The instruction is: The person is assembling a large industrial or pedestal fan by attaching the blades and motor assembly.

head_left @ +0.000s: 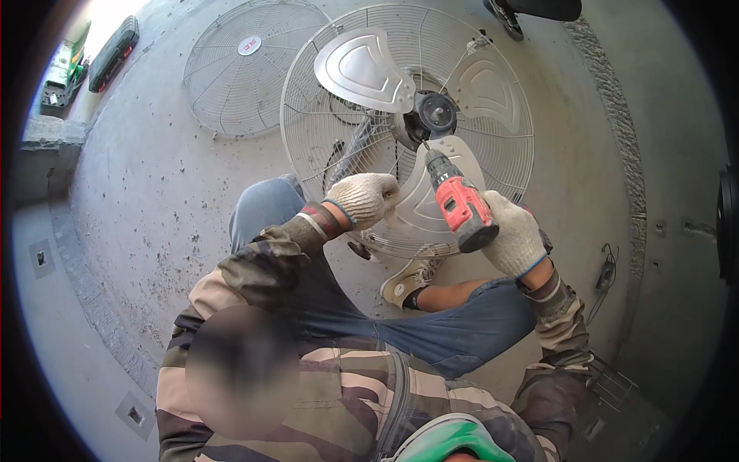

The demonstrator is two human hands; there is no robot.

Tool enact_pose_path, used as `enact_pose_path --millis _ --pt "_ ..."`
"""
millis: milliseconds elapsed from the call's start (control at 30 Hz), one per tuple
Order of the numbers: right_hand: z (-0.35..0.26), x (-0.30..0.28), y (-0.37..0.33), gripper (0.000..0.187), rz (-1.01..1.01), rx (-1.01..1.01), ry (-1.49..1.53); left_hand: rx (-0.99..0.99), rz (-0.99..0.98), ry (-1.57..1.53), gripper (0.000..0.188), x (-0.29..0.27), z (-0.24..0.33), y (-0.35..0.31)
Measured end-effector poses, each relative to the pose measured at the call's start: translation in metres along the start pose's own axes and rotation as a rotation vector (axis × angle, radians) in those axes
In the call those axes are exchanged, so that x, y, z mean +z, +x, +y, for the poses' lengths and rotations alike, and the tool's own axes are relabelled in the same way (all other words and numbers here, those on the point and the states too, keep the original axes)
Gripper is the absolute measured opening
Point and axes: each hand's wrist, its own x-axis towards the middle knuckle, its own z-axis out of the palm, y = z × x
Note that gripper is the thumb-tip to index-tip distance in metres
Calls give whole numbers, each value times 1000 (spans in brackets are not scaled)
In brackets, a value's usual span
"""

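Observation:
My right hand point(514, 235), in a white knitted glove, is closed round the handle of a red and black cordless drill point(460, 202). The drill's bit points at the dark hub point(435, 113) of a large fan, by the root of the nearest metal blade point(431, 202). My gloved left hand point(363, 199) has its fingers curled at that blade's left edge; what they hold, if anything, is hidden. Two more silver blades, an upper left one point(358, 69) and a right one point(485, 92), spread from the hub. Behind the blades lies the round wire guard point(296, 146).
A second wire guard point(231, 85) lies flat on the concrete floor point(146, 208) at the far left. Beyond it are a dark case point(114, 54) and a green case point(58, 85). A shoe point(506, 17) shows at the top. Near the right wall lies a small corded device point(606, 273).

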Motion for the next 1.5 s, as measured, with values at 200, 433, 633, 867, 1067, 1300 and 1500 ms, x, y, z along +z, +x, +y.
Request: enact_pose_path --millis 200,433,633,867,1067,1300,1500 --pt "-16 6 13 31 -58 96 -153 -17 33 31 20 12 3 4" --pt "-23 12 20 30 -73 98 -169 -3 12 23 22 17 2 8" --pt "-13 14 29 32 -54 99 -120 -1 26 136 24 20 5 8" --pt "5 8 36 20 -113 34 -76 3 3 148 24 16 9 9" --pt "-14 -18 37 27 -140 377 435 2 35 173 26 19 7 10" --pt "-35 -42 54 31 -36 474 973 -4 38 179 26 21 4 11" --pt "-22 -32 54 37 -322 732 1579 2 34 174 26 22 2 13"
